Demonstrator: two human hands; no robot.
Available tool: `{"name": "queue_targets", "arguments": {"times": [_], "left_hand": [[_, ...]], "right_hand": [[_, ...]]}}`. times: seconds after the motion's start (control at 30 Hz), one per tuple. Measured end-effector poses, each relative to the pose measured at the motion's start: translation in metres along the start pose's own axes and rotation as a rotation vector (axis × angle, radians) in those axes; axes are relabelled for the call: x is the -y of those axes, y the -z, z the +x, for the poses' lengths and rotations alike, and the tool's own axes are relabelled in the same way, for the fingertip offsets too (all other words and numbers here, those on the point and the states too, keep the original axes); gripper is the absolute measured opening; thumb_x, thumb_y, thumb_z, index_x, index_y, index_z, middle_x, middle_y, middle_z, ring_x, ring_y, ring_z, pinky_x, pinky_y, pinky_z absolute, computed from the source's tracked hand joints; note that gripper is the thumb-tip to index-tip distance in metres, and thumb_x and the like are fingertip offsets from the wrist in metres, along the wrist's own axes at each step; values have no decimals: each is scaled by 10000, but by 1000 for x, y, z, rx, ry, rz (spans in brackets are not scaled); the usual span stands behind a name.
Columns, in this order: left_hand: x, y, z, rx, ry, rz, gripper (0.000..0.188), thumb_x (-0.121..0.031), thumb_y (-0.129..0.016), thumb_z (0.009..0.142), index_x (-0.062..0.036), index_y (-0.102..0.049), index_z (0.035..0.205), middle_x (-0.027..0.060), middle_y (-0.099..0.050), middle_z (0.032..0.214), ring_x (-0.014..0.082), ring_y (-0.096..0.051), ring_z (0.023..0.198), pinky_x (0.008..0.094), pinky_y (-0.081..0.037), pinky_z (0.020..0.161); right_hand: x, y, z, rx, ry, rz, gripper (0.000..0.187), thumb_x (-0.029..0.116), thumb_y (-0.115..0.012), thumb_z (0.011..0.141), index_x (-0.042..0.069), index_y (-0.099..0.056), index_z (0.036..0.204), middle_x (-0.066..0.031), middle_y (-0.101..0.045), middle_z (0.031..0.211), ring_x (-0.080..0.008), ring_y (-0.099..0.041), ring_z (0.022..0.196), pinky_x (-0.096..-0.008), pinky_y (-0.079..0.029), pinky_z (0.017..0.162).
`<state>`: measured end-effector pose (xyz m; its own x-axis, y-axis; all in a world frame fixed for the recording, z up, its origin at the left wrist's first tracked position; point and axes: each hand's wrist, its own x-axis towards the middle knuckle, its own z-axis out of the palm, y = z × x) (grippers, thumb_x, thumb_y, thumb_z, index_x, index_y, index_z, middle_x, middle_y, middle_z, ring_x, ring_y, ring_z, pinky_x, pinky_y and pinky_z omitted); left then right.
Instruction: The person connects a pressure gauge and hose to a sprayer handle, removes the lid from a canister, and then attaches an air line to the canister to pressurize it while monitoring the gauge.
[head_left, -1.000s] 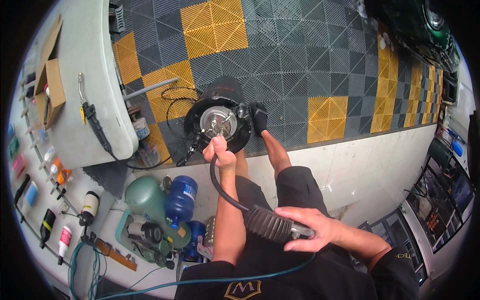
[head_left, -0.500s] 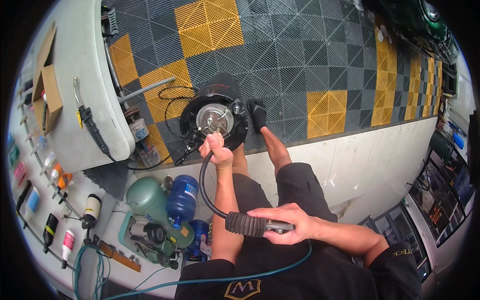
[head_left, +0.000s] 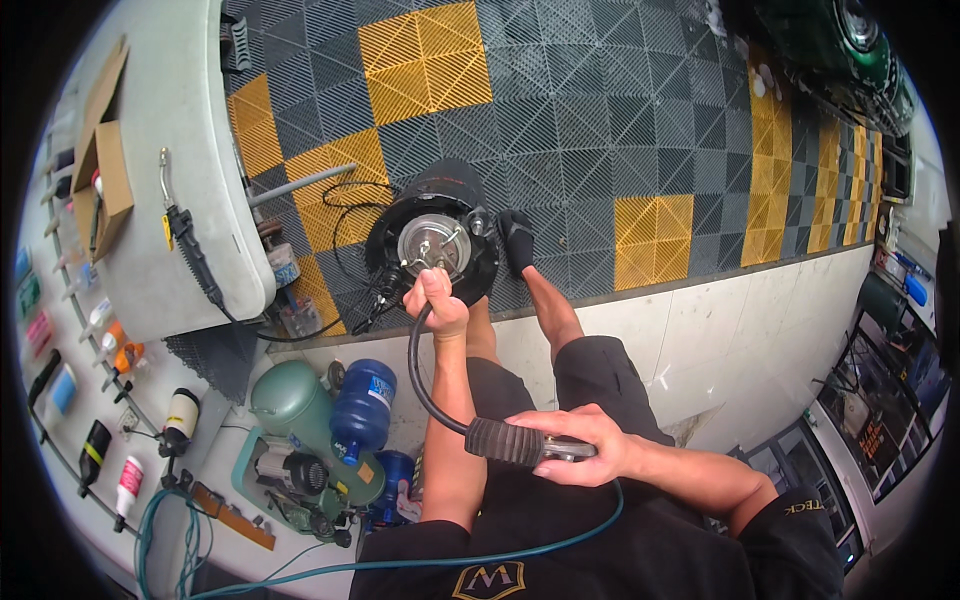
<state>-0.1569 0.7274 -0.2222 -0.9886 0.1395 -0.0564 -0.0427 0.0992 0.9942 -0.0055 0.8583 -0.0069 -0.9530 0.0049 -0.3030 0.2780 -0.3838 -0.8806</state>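
Between my feet stands a black cylinder-shaped device (head_left: 447,184) with a round metal top (head_left: 432,242) carrying several small fittings. My left hand (head_left: 438,303) is closed at the near edge of that top, its fingers pinching the end of a black hose (head_left: 416,380); the joint itself is hidden by the fingers. From there the hose curves down to an air inflator gun (head_left: 508,443) with a ribbed black rubber cover and a metal lever. My right hand (head_left: 585,447) wraps around its metal handle, in front of my body. A teal air hose (head_left: 430,557) runs across my shirt from the right hand's side.
At left, a grey-white table (head_left: 215,120) bears a torch-like tool (head_left: 188,240) and an open cardboard box (head_left: 108,190). Below it are a green air compressor (head_left: 290,400) and a blue water jug (head_left: 364,405). Black and yellow floor tiles (head_left: 590,120) spread ahead; a green vehicle part (head_left: 850,70) is far right.
The whole view has shifted slightly, so the device and hands sit a little lower and farther right. Both hands keep their holds on the hose end and the inflator gun.
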Motion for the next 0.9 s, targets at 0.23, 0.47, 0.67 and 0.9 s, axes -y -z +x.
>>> {"name": "queue_targets", "arguments": {"times": [0.23,0.47,0.67,0.9], "left_hand": [[1,0,0,12,4,-11,490,-201,-458,1052,-75,-297,606,-17,-332,520,68,-314,477,235,-309,451],[2,-1,-1,-6,10,-13,472,-208,-456,1044,-65,-318,617,-12,-326,519,79,-325,481,260,-282,449],[-26,31,15,296,-47,213,147,-109,-536,898,-3,-489,807,106,-533,786,210,-542,737,315,-473,729],[-72,78,55,433,18,537,363,87,-487,839,1,-669,1141,134,-632,1084,237,-618,928,317,-507,829]], "right_hand": [[-4,3,-6,36,-45,126,617,306,-621,967,-4,-481,1483,-87,-708,919,-191,-680,704,-301,-540,714],[-1,4,-4,44,-29,92,606,270,-618,975,-13,-468,1490,-131,-723,1057,-210,-709,800,-298,-546,779],[4,14,-12,45,-108,180,577,134,-599,976,-44,-435,1500,-167,-684,1267,-192,-707,992,-312,-550,871],[21,27,-30,89,-192,142,617,134,-612,973,-15,-397,1533,-126,-705,1171,-118,-679,807,-279,-567,769]]}}
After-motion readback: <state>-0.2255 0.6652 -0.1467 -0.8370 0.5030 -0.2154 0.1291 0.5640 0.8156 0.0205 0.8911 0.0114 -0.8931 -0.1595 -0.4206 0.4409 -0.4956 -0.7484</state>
